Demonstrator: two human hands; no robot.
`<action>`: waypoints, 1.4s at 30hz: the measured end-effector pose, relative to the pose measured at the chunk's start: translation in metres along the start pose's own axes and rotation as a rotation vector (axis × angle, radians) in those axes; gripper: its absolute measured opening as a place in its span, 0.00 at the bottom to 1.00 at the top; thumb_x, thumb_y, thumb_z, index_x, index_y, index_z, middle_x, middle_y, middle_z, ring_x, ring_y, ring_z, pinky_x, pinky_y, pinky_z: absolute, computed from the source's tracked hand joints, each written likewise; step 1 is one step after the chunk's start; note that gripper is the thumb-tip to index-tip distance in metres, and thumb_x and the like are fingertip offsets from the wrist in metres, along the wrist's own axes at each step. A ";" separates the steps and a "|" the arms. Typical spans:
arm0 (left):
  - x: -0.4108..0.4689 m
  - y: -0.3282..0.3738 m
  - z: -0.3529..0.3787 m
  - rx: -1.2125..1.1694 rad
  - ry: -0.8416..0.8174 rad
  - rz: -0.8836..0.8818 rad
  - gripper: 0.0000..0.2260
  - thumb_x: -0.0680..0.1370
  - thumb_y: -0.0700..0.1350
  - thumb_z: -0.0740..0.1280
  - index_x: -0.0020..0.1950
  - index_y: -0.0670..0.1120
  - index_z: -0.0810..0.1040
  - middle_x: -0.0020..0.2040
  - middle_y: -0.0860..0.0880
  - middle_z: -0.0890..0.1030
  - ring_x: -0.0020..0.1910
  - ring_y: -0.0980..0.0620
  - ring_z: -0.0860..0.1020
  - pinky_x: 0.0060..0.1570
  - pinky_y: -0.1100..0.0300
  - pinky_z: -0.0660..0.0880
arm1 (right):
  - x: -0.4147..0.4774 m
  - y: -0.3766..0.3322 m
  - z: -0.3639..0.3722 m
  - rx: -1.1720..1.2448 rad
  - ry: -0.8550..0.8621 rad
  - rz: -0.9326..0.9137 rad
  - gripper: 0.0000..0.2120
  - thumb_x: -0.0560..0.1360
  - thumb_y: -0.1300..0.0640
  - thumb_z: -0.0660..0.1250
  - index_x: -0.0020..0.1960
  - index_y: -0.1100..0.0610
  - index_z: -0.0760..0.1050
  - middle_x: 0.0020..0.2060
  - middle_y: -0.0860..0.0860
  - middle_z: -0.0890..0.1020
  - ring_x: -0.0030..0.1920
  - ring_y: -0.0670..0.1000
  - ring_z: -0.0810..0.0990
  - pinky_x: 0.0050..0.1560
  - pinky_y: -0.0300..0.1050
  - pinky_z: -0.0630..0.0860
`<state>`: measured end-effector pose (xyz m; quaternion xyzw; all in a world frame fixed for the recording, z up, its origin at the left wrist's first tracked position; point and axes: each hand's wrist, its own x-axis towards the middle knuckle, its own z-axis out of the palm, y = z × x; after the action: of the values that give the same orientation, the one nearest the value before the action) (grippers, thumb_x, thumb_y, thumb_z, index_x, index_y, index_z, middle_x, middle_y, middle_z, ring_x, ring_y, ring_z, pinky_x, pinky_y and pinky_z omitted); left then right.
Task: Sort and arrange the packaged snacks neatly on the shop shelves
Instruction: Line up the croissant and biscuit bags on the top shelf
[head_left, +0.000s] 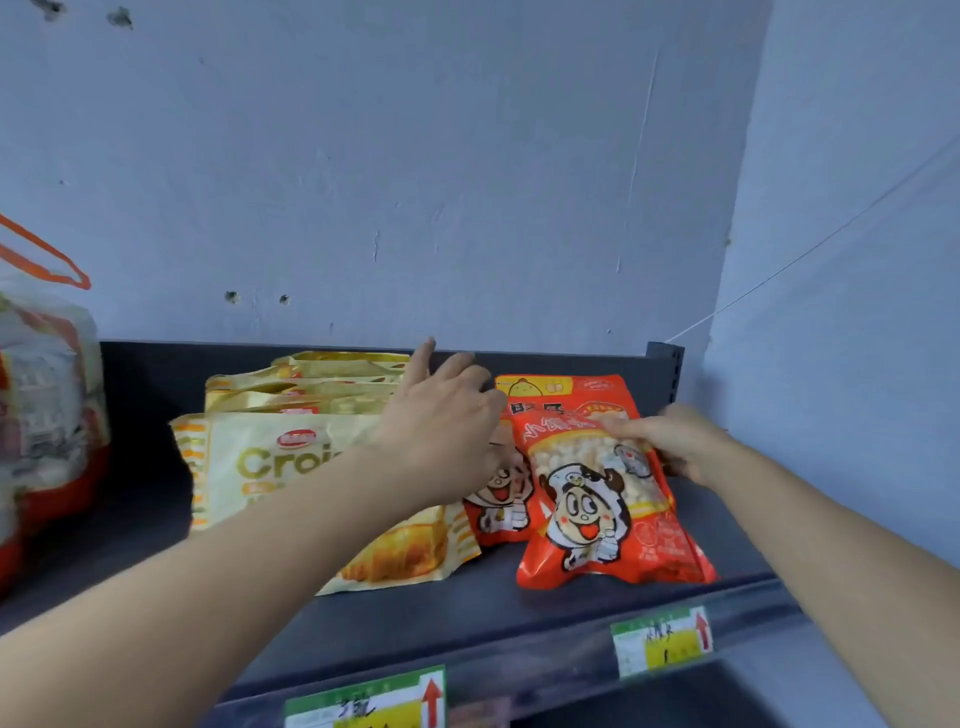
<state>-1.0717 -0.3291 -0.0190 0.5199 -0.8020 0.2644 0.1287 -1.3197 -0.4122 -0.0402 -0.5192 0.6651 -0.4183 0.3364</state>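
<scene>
I read the dark shelf (597, 613) as carrier, back rail against the wall; the cream croissant bags (270, 467) stand in a row from its middle toward the back edge; the front red snack pack (597, 499) leans near the right end, long axis running front to back; my right hand (675, 441) pinches its upper right edge, so it is nearer; my left hand (441, 431) hovers fingers spread over the red pack behind (498, 504), gripping nothing I can see.

Red snack bags (602, 499) leaning rt on shelf (467, 613); yellow croissant packs (270, 467) stacked left.
</scene>
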 end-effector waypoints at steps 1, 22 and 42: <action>0.010 0.008 0.004 0.000 -0.015 0.010 0.26 0.78 0.64 0.56 0.71 0.51 0.69 0.72 0.48 0.68 0.75 0.48 0.58 0.74 0.42 0.42 | 0.007 0.002 -0.004 0.041 -0.032 0.000 0.49 0.48 0.45 0.84 0.62 0.66 0.72 0.52 0.60 0.83 0.51 0.59 0.82 0.56 0.57 0.78; 0.083 0.006 -0.009 -0.479 -0.181 -0.311 0.43 0.58 0.61 0.80 0.69 0.54 0.67 0.60 0.55 0.73 0.60 0.51 0.73 0.63 0.48 0.68 | 0.034 -0.033 0.001 0.416 -0.805 -0.480 0.27 0.64 0.68 0.71 0.61 0.58 0.73 0.52 0.59 0.83 0.51 0.59 0.83 0.51 0.53 0.80; 0.076 0.008 -0.022 -0.513 -0.178 -0.303 0.13 0.70 0.52 0.76 0.53 0.52 0.81 0.48 0.55 0.84 0.47 0.53 0.81 0.57 0.51 0.76 | 0.058 -0.011 0.007 0.071 -0.199 -0.106 0.07 0.72 0.66 0.68 0.36 0.62 0.74 0.33 0.57 0.78 0.34 0.54 0.77 0.36 0.47 0.74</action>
<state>-1.1128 -0.3723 0.0335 0.6053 -0.7640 -0.0157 0.2228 -1.3229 -0.4712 -0.0342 -0.5805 0.5849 -0.4048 0.3964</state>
